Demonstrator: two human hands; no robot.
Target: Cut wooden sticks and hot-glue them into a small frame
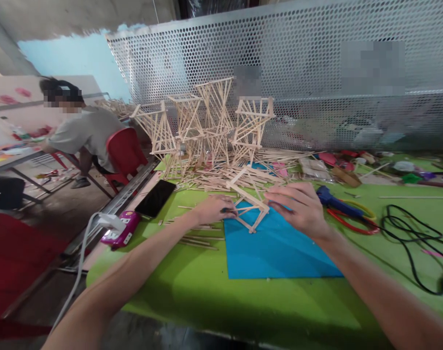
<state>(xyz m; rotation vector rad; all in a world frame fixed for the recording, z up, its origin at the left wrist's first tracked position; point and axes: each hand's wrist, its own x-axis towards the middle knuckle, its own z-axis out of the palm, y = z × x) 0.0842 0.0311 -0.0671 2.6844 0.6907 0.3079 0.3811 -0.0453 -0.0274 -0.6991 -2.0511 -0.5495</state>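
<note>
A small frame of thin wooden sticks (258,203) stands tilted over a blue sheet (279,253). At its left side, the fingers of my left hand (216,209) are closed round stick ends. My right hand (299,209) pinches the frame's right corner between thumb and fingers; the exact contact is partly hidden. Behind the hands lies a heap of loose wooden sticks (214,179), and a few more sticks (199,241) rest on the green table left of the sheet. A blue glue gun (338,201) lies to the right of my right hand.
Several finished stick structures (216,109) stand at the back before a perforated metal screen (301,53). A phone (155,199) and a purple power strip (122,229) lie left. Black cable (407,253) coils at right. A seated person (86,131) is at another table.
</note>
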